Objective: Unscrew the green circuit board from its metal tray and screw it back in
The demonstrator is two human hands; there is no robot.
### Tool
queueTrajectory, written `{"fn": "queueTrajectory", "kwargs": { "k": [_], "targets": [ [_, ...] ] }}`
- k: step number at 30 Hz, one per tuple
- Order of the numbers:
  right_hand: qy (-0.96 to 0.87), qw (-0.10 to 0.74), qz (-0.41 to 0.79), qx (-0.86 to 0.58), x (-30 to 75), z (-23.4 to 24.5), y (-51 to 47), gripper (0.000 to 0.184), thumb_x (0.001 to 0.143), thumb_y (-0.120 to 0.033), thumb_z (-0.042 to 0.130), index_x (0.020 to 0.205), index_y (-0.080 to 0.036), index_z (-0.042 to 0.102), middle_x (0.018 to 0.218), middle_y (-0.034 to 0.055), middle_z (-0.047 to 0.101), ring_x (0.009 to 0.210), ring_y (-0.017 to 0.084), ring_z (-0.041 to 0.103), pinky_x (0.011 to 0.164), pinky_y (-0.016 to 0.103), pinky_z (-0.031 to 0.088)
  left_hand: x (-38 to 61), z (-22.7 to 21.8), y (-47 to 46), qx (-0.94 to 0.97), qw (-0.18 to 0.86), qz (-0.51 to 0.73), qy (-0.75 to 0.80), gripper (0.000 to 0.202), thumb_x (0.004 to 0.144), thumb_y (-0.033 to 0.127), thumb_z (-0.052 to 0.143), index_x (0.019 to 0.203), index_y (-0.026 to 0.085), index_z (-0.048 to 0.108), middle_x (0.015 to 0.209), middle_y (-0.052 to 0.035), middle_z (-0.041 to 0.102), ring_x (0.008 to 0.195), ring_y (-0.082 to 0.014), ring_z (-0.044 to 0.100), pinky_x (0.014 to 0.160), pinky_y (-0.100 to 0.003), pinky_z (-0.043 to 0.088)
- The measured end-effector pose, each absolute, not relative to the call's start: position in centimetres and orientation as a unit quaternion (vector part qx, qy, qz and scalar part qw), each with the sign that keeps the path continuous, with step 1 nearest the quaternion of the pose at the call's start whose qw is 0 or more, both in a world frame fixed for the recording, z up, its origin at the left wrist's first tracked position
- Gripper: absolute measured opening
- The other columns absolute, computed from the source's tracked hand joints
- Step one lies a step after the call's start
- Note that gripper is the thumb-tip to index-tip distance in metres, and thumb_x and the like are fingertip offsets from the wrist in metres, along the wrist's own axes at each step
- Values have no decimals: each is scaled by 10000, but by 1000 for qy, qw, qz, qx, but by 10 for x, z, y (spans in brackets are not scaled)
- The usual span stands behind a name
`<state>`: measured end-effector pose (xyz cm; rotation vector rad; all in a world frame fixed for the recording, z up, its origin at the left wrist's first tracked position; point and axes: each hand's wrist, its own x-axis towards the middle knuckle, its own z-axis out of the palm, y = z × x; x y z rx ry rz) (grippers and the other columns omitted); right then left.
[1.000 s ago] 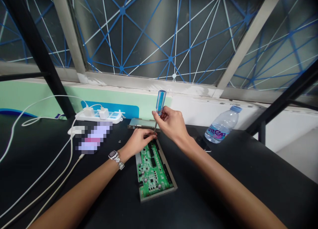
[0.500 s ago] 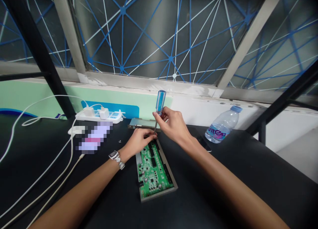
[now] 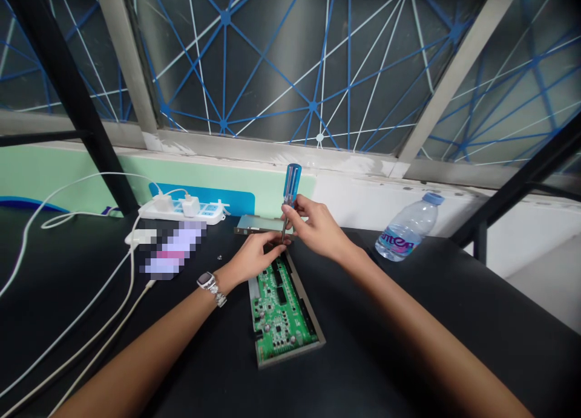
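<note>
A green circuit board lies in a shallow grey case on the black table. My right hand is closed around a screwdriver with a clear blue handle, held upright with its tip at the board's far end. My left hand, with a watch on the wrist, rests on that far end, its fingers pinched beside the screwdriver's tip. What the fingers pinch is too small to make out.
A grey metal cover lies just behind the board. A white power strip with plugs and white cables occupies the left. A plastic water bottle lies on its side at right, with a dark phone near it.
Both hands have barely shifted at the board's far end. The screwdriver stays upright.
</note>
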<state>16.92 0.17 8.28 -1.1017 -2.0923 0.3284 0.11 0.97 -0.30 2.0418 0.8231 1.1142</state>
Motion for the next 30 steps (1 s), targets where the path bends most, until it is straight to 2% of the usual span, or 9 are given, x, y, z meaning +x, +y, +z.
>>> {"fn": "queueTrajectory", "kwargs": {
  "k": [2, 4, 10, 13, 16, 19, 25, 27, 30],
  "targets": [
    [-820, 360, 148, -419, 171, 83, 2, 265, 979, -411, 423, 868, -199, 537, 842, 38, 698, 727, 170, 650, 618, 262, 451, 1, -2, 10, 780, 354, 425, 293, 255, 930, 224, 552, 1137, 156, 683, 1123, -97, 725, 1057, -223, 670, 975, -359, 485],
    [-818, 363, 150, -421, 171, 83, 2, 276, 974, -426, 426, 856, -202, 536, 823, 26, 693, 717, 165, 644, 618, 262, 444, 2, -2, 9, 770, 384, 421, 287, 259, 946, 230, 526, 1127, 135, 685, 1101, -112, 730, 1017, -223, 687, 940, -357, 510],
    [-747, 415, 6, -520, 165, 80, -2, 421, 826, -600, 588, 693, -213, 489, 575, -13, 574, 551, 152, 550, 544, 268, 360, 4, -5, 7, 750, 394, 432, 309, 219, 932, 252, 562, 997, 115, 720, 988, -111, 754, 940, -231, 709, 876, -344, 538],
    [-742, 406, -30, -533, 162, 79, -4, 424, 855, -555, 566, 628, -209, 476, 537, -17, 555, 526, 143, 532, 535, 269, 328, 5, -5, 6, 745, 397, 437, 310, 218, 925, 246, 572, 1013, 111, 720, 983, -111, 756, 940, -231, 712, 869, -341, 543],
    [-751, 401, -29, -523, 162, 79, -6, 347, 896, -468, 537, 676, -200, 525, 600, -7, 613, 568, 147, 571, 563, 270, 348, 4, -4, 6, 743, 393, 439, 316, 212, 911, 239, 593, 1011, 101, 719, 968, -118, 757, 921, -231, 714, 867, -346, 546],
    [-768, 393, 20, -505, 165, 81, -3, 313, 914, -451, 515, 757, -188, 581, 688, 17, 664, 624, 160, 604, 582, 272, 384, 2, -1, 8, 746, 400, 431, 312, 203, 905, 245, 602, 993, 101, 716, 976, -122, 754, 920, -224, 714, 883, -356, 544],
    [-793, 382, 237, -412, 173, 84, 6, 324, 940, -429, 491, 925, -147, 649, 909, 82, 717, 814, 184, 663, 650, 279, 489, -5, 1, 11, 752, 424, 415, 289, 208, 922, 258, 574, 994, 123, 715, 981, -112, 753, 927, -212, 709, 887, -368, 547],
    [-785, 390, 254, -408, 174, 82, 8, 304, 899, -428, 563, 952, -142, 650, 923, 90, 713, 838, 192, 662, 644, 283, 508, -6, -1, 12, 754, 412, 422, 289, 199, 918, 257, 581, 978, 132, 723, 964, -101, 755, 915, -208, 709, 877, -359, 551],
    [-763, 387, 289, -429, 175, 78, 9, 300, 796, -420, 692, 887, -138, 645, 815, 76, 696, 754, 192, 661, 572, 279, 524, -6, -4, 13, 757, 394, 427, 300, 203, 910, 257, 592, 1002, 141, 730, 985, -92, 757, 918, -206, 708, 868, -342, 552]
  ]
}}
